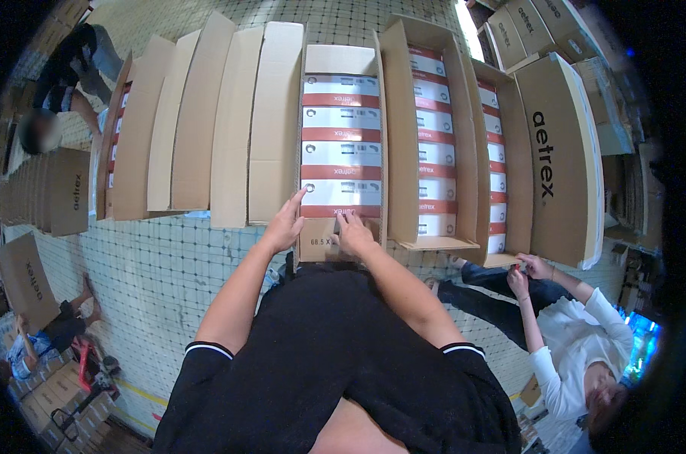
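Note:
In front of me stands a long open cardboard carton (pixel 306 57) holding a row of white and red boxes (pixel 343 155). My left hand (pixel 284 225) lies at the carton's near left edge, its fingers stretched toward the nearest white and red box (pixel 341 193). At the near end of that same box, my right hand (pixel 353 235) rests with its fingertips on the red edge, fingers apart and slightly bent. Neither hand grips anything that I can see. A brown near flap (pixel 318 240) hangs below the box, partly covered by my right hand.
More open cartons of similar boxes (pixel 436 155) stand to the right, and tall cardboard flaps (pixel 233 129) to the left. One person (pixel 577 333) handles a carton edge at right. Other people (pixel 66 68) work at left among stacked flat cartons (pixel 55 189).

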`<state>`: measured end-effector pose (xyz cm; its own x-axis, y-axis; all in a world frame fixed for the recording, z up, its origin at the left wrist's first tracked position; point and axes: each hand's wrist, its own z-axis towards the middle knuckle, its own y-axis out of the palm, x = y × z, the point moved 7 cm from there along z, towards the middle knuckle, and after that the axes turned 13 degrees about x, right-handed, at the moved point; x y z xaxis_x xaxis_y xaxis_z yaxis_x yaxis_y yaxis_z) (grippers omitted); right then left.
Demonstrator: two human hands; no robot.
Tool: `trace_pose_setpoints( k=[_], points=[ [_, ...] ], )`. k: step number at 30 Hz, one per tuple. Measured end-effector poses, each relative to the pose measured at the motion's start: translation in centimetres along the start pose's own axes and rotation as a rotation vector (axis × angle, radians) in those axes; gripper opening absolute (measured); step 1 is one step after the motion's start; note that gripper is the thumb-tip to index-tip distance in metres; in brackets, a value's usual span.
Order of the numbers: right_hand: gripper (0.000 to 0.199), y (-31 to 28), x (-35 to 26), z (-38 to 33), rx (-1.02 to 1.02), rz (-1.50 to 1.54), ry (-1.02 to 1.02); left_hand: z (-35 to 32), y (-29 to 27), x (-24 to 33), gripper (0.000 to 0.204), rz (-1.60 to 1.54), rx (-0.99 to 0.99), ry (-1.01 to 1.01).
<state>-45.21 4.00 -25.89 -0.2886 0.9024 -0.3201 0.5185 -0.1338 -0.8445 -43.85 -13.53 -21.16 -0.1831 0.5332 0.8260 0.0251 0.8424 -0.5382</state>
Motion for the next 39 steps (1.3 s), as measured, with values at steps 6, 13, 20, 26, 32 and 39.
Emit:
trace_pose_setpoints(
  k=[6, 13, 20, 26, 32, 39],
  points=[
    [0.055, -3.1, 0.2, -1.5, 0.113, -0.006, -0.088, 0.2, 0.0, -0.1, 0.069, -0.035, -0.029, -0.032],
    [0.034, -5.9, -0.8, -6.8, 0.338, 0.152, -0.255, -2.4, 2.0, -0.7, 0.073, 0.286, 0.006, -0.102],
    [0.025, -6.8, -0.1, -8.2, 0.314, 0.353, -0.235, -7.6, 2.8, -0.4, 0.072, 0.274, 0.094, -0.307],
    [0.036, -7.6, 2.2, -9.1, 0.814, 0.090, -0.233, -7.8, 3.5, -0.5, 0.063, 0.253, 0.165, -0.326],
    [0.050, -6.2, 3.7, -9.5, 0.850, 0.018, -0.032, -10.1, 4.1, -1.2, 0.047, 0.299, 0.172, -0.226],
    [0.039, -5.3, 5.6, -9.4, 0.672, 0.068, 0.208, -15.8, 3.5, -1.5, 0.065, 0.279, 0.124, -0.071]
  ],
)
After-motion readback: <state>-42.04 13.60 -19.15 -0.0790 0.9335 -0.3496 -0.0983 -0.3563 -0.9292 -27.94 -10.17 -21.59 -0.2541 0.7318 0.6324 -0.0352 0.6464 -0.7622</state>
